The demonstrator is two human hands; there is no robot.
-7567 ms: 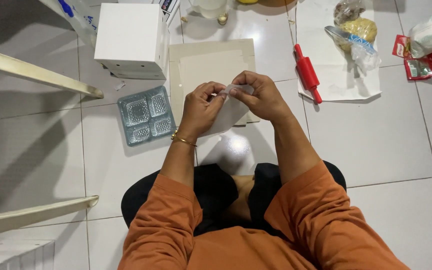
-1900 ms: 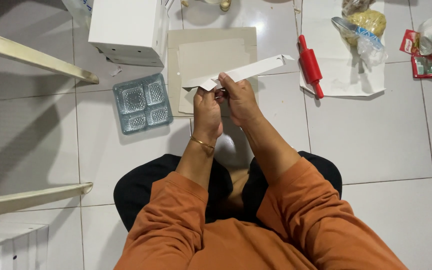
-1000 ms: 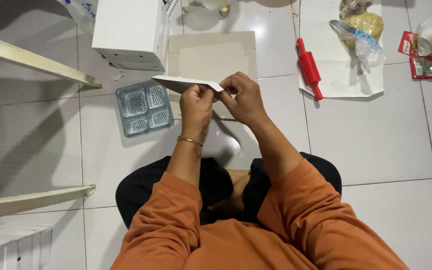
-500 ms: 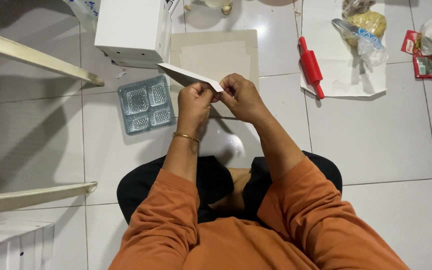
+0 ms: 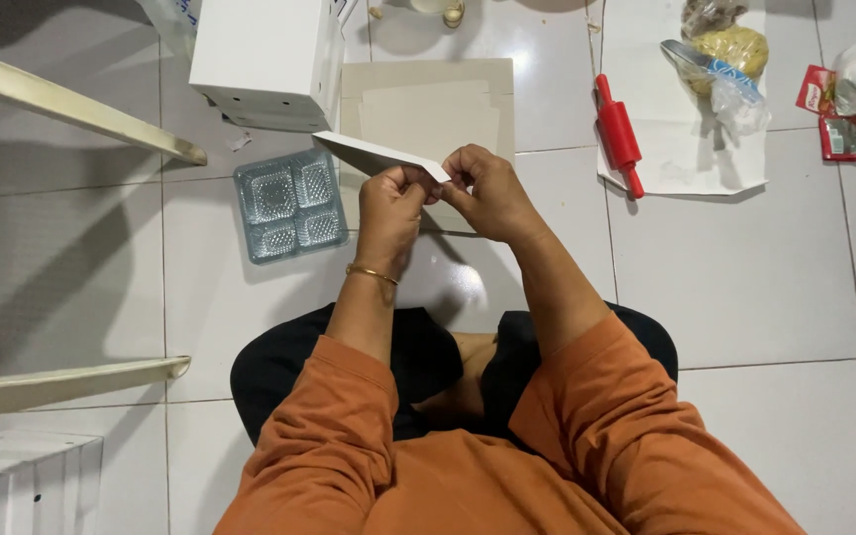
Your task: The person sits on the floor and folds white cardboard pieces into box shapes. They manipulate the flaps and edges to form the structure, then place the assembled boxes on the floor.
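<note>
Together, left hand (image 5: 388, 206) and right hand (image 5: 482, 190) pinch the folded white card (image 5: 374, 155), which points toward ten o'clock, apparently creasing its edge.

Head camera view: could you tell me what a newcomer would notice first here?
Both hands meet at the centre, the left hand and right hand pinching a folded white card piece above the tiled floor. A red rolling pin lies upper right, and a clear four-cavity tray sits left.

Orange long sleeves pushed up the forearms; black trousers; a thin gold bangle (image 5: 372, 272) on the left wrist.
</note>
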